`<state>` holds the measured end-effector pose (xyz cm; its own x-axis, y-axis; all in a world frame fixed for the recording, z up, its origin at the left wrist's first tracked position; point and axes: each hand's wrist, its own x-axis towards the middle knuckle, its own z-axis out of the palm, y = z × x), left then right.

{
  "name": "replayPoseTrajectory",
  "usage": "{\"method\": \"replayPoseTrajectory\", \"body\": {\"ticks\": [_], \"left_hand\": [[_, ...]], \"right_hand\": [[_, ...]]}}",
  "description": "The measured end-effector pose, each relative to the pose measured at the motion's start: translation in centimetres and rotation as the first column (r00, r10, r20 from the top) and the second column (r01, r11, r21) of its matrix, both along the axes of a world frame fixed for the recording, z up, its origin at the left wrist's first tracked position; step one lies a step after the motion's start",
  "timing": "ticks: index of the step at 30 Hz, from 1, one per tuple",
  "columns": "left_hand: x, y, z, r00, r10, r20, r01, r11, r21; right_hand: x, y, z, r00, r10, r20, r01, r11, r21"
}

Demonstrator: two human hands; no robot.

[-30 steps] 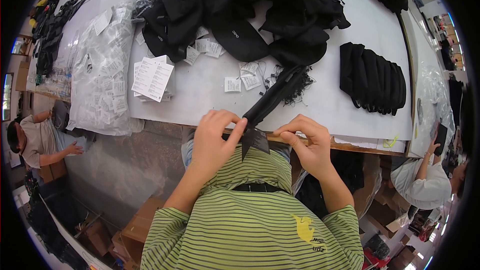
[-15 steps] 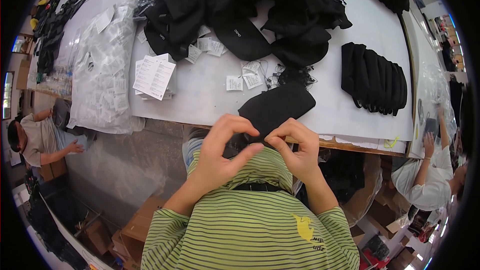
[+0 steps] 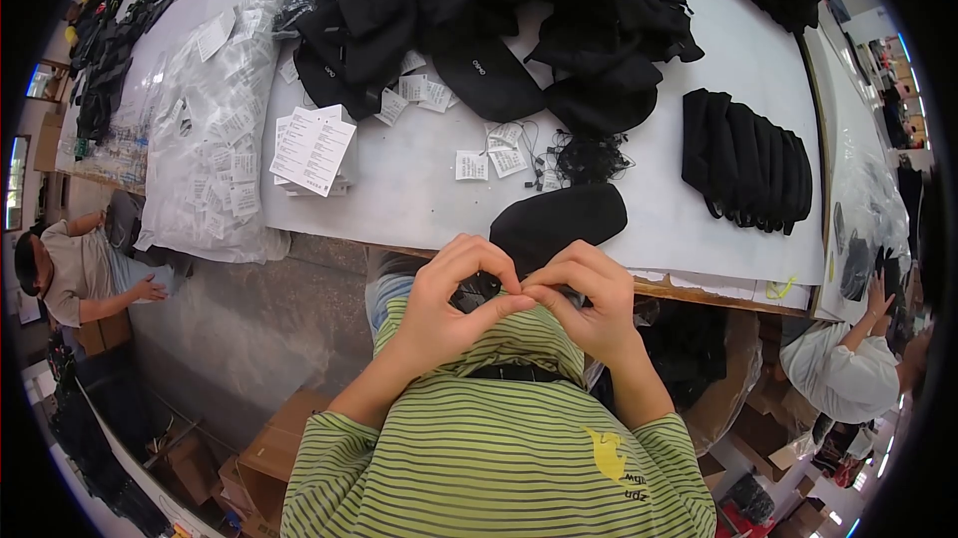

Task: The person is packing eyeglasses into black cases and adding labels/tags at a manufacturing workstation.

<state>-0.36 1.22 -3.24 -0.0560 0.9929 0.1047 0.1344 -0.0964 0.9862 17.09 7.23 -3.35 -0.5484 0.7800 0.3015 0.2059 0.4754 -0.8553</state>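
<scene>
Near the front edge of the bench, a black cap lay just beyond the left hand and right hand. Each grip was pinched together, on what I couldn't tell; small, steady movements seemed best.

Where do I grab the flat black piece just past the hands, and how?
I'd grip the flat black piece by its rounded right end, coming from the right and pinching its edge top and bottom. That end lies uncovered on the white table, while the near left part goes behind the hands.
</scene>
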Motion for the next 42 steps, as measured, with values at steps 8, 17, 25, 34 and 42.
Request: {"method": "replayPoseTrajectory", "body": {"ticks": [8, 17, 25, 34, 42], "left_hand": [[-0.6, -0.1, -0.3, 0.997, -0.07, 0.023, 0.071, 0.997, -0.04], [-1.0, -0.4, -0.6, 0.908, -0.153, 0.389, 0.232, 0.959, -0.164], [-1.7, -1.0, -1.1, 0.726, -0.101, 0.681, 0.33, 0.919, -0.215], [-9.6, -8.7, -10.2, 0.988, 0.148, 0.038, -0.101, 0.82, -0.563], [-8.6, -12.0, -12.6, 0.794, 0.138, -0.592, -0.483, 0.735, -0.476]], "right_hand": [[0.1, 0.1, 0.2, 0.999, 0.044, 0.0, -0.044, 0.999, 0.016], [0.0, 0.1, 0.4, 0.985, 0.152, -0.077, -0.162, 0.976, -0.149], [-0.1, 0.4, 0.2, 0.97, 0.157, -0.187, -0.216, 0.91, -0.354], [1.0, 2.7, -1.8, 0.923, 0.185, 0.339, -0.21, 0.977, 0.038], [-0.7, 2.3, -6.3, 0.782, 0.201, 0.59, -0.403, 0.885, 0.232]]}}
